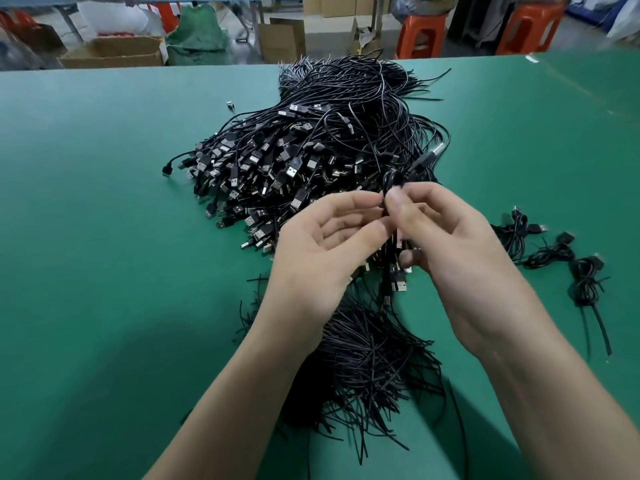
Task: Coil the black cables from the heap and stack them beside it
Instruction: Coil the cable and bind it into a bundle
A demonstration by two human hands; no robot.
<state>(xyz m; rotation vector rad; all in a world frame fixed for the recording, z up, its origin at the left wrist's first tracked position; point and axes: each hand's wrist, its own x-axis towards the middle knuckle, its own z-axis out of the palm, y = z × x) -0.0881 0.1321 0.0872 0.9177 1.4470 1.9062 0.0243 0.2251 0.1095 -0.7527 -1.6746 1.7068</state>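
Observation:
A big heap of black USB cables lies in the middle of the green table, plugs toward me and bare ends fanned out at the back and near my arms. Above its near side, my left hand and my right hand meet. Both pinch one small coiled black cable between thumb and fingertips; its plug end sticks up to the right. Three coiled cables lie on the table to the right of the heap.
A lone small plug lies left of the heap's far side. Beyond the table's far edge stand cardboard boxes, a green sack and orange stools.

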